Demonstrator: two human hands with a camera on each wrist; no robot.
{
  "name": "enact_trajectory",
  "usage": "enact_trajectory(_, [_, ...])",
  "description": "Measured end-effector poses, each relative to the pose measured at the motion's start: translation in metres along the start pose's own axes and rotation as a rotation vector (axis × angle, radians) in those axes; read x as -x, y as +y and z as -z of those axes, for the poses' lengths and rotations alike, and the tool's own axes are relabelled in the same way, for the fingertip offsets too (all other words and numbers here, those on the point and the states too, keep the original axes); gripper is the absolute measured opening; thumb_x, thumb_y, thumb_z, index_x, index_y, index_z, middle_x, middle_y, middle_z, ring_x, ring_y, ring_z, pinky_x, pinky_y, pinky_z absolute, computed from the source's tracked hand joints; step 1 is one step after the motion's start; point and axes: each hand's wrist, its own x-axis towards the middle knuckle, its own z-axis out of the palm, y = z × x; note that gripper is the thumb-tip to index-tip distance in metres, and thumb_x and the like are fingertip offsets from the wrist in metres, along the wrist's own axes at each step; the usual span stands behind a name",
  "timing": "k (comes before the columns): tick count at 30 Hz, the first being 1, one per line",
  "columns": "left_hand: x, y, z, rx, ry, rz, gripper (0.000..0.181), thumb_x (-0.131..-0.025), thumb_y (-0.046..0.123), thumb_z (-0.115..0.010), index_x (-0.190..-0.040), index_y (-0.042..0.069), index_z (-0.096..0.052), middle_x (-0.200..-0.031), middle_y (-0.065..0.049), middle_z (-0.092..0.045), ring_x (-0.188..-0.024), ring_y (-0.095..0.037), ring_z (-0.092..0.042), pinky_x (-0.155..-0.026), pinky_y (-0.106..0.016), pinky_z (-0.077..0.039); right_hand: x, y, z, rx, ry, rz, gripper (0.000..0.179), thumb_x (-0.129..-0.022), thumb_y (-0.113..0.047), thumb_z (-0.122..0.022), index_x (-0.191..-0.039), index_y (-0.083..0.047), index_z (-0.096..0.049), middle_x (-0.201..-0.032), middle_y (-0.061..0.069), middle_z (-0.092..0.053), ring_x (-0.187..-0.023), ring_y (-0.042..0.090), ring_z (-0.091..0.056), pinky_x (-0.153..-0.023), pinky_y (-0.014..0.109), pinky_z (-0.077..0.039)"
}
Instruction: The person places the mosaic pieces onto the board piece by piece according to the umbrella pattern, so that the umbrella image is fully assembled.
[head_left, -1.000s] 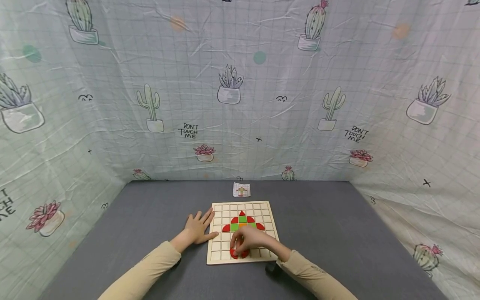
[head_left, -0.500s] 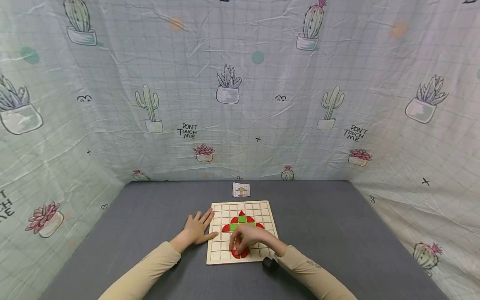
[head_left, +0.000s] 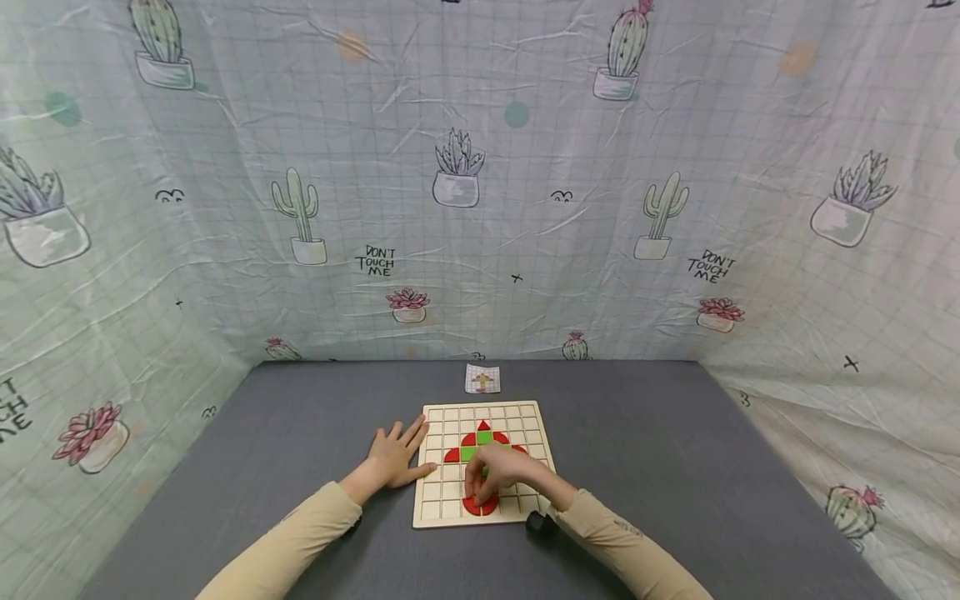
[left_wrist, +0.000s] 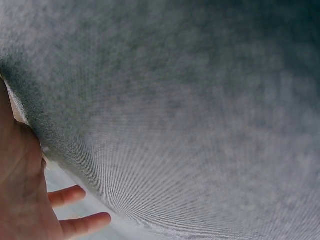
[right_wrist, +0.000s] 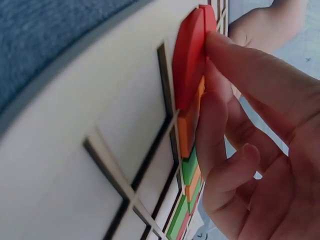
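A pale wooden grid board (head_left: 528, 421) lies on the dark table, with red, green and orange blocks set in its squares. Two red quarter-round blocks sit side by side in the bottom row; the left one (head_left: 472, 507) is under my right hand's fingertips. My right hand (head_left: 501, 468) hangs over the board, fingers curled, and pinches that block; in the right wrist view the thumb touches its edge (right_wrist: 209, 16), beside the nearer red block (right_wrist: 189, 60). My left hand (head_left: 392, 460) lies spread at the board's left edge, thumb and fingertips touching it.
Behind the board lies a small printed card (head_left: 482, 380) with a similar coloured pattern. A black wrist device (head_left: 538, 525) sits under the right forearm, near the board's front edge. A cactus-print cloth (head_left: 480, 250) encloses the table's back and sides.
The left red quarter-round block has shifted slightly right and up, from lying askew to snug beside its neighbour. My right hand moved with it; my left hand stayed in place.
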Motion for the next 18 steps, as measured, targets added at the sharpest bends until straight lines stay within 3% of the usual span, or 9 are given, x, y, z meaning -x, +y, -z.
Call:
enact_trajectory(5, [0.001,0.001,0.002,0.0,-0.02,-0.004,0.075,-0.085,0.061,-0.038,-0.141,0.012,-0.029,-0.147,-0.003,-0.027,-0.123,-0.033,-0.039,-0.086,-0.053,-0.035,0.003,0.007,0.002,-0.011,0.012,0.052,0.008,-0.069,-0.001,-0.073,-0.072,-0.008,-0.07,-0.06,-0.001,-0.063,-0.053,-0.001,-0.05,-0.052,0.015,-0.042])
enact_trajectory(10, [-0.001,0.0,0.004,0.016,-0.017,-0.02,0.075,-0.085,0.061,-0.038,-0.141,0.011,-0.029,-0.146,-0.004,-0.028,-0.123,-0.033,-0.039,-0.086,-0.052,-0.036,0.011,0.019,0.011,-0.083,0.033,0.109,0.013,-0.073,0.0,-0.069,-0.085,-0.004,-0.069,-0.07,0.009,-0.067,-0.057,0.007,-0.058,-0.056,0.017,-0.045])
enact_trajectory(18, [-0.006,-0.004,0.0,0.128,-0.038,-0.051,0.075,-0.087,0.059,-0.037,-0.142,0.01,-0.026,-0.148,-0.007,-0.024,-0.125,-0.038,-0.035,-0.091,-0.055,-0.032,0.032,0.048,0.03,-0.238,0.062,0.046,0.018,-0.082,-0.005,-0.061,-0.099,0.002,-0.064,-0.079,0.019,-0.066,-0.067,0.03,-0.062,-0.057,0.027,-0.047])
